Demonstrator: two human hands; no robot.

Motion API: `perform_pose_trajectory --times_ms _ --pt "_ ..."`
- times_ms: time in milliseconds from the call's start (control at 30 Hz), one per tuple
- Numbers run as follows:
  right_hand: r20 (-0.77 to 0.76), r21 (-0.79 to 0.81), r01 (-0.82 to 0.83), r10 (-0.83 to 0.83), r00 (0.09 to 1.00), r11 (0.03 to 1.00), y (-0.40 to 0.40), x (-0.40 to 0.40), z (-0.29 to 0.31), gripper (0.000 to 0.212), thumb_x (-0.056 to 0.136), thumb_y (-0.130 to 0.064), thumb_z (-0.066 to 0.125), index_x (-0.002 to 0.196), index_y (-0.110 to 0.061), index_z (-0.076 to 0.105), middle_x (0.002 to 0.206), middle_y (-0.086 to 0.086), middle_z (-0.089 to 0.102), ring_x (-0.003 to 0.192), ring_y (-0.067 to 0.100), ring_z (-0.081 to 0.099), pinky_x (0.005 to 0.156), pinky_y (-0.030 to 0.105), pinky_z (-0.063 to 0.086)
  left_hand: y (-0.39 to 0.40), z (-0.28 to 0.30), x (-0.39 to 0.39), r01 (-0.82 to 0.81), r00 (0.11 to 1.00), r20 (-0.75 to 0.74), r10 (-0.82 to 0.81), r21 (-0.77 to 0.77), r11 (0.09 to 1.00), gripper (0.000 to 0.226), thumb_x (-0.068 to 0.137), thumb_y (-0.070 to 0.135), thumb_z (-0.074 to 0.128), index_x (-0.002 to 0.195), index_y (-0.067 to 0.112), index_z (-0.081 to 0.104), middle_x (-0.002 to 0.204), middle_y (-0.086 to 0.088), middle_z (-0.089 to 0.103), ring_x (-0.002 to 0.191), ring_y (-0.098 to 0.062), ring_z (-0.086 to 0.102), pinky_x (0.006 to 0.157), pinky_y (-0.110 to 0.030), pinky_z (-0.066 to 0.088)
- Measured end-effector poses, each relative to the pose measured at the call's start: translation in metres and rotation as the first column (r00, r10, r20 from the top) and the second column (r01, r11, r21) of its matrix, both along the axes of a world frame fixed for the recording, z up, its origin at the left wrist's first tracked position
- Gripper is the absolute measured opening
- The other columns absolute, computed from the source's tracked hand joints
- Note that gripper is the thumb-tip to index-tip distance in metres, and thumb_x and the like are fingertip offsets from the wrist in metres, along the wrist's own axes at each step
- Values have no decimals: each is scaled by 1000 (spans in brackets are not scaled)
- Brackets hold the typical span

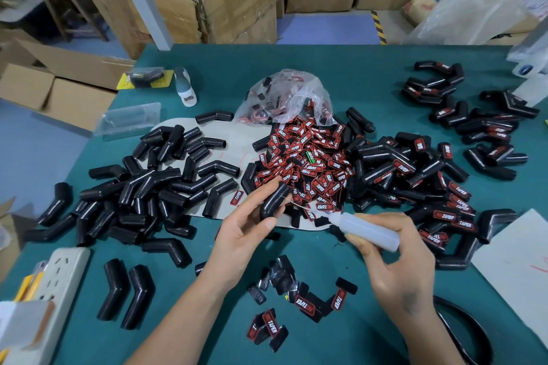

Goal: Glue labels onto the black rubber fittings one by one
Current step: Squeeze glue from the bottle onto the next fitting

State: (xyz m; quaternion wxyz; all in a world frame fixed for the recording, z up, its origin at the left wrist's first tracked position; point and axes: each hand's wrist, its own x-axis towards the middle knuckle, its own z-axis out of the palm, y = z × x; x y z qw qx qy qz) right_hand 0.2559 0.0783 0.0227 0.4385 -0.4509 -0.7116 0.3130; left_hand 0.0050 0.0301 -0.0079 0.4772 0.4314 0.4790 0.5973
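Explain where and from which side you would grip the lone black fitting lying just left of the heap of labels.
Grip the black fitting across its longer straight leg, coming from above. It lies flat on the pale card with its bend clear of neighbours, so fingers fit either side there. Keep off the red label beside it.

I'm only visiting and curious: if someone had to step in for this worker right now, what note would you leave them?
Left hand holds one bare black elbow fitting.
Right hand grips the white glue bottle, nozzle aimed at that fitting.
Loose red-and-black labels are heaped in the middle, spilling from a plastic bag.
Done: labelled fittings lie piled to the right.
Left: the unlabelled fittings heaped on the left, plus the one in hand, which shows no label yet.
A few spare labels lie near the table's front edge.
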Motion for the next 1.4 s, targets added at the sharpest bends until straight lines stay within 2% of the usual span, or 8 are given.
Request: perform_pose_trajectory --times_ms 200,333,633,767,1033,1100,1233,1400 --pt "0 8 -4 4 1000 1000 0 1 1 28 89 -45 68 113 -57 59 109 -25 67 92 9 68 73 18 50 0 -1 -1 5 1000 10 -5 0 1000 56 104 16 67 156 12 48 165 -10 42 149 -35 45 121 -45 39" --pt "16 19 18 -19 1000 1000 0 0 2 29 88 -43 69 112 -57 58 110 -29 66 101 0 64 85 7 42 1 -1 2 2 999 40 -3 16 1000 56 104 14 67 156 8 48 165 -12 41 148 -38 46 120 -41 40" --pt "6 23 2 -2 1000 1000 0 1 1 29 90 -43 69 114 -57 59 108 -26 67 96 6 67 81 11 45 0 0 1 0 999 40 0 3 1000 56 103 16 68 155 11 49 165 -10 42 148 -38 46 120 -42 40" --pt "32 35 -25 24 999 999 -1 -1 3 33 89 -43 68 115 -59 57 112 -27 66 103 0 64 86 12 45 -1 1 1 2 999 34 -2 -4 1000 56 104 16 67 156 11 48 165 -10 41 148 -38 45 120 -42 40" --pt "37 39 -45 44 998 998 -1 -1 3 33 89 -44 68 115 -60 56 111 -27 66 102 1 65 82 17 48 -1 2 0 -18 1000 -3 18 -21 1000 57 103 22 69 156 14 50 165 -9 43 150 -38 43 123 -53 34" --pt "44 43 -57 55 998 997 -1 -1 3 33 90 -44 68 115 -60 56 111 -26 66 101 1 66 81 20 49 -1 3 1 -11 1000 -4 11 -15 1000 57 103 21 69 156 13 49 165 -9 43 149 -38 44 123 -52 35" --pt "33 40 -36 35 999 999 0 0 2 33 89 -43 68 115 -60 56 111 -28 65 102 -1 64 84 11 45 -1 3 1 -12 1000 4 12 -17 1000 57 103 19 68 156 11 48 165 -11 42 150 -38 43 123 -50 36" --pt "39 39 -57 55 998 998 -1 -1 2 33 89 -43 69 115 -59 57 110 -27 66 101 1 65 83 16 47 -1 4 2 -9 1000 27 9 -9 1000 57 103 19 68 156 11 48 165 -12 42 148 -40 45 122 -47 38"
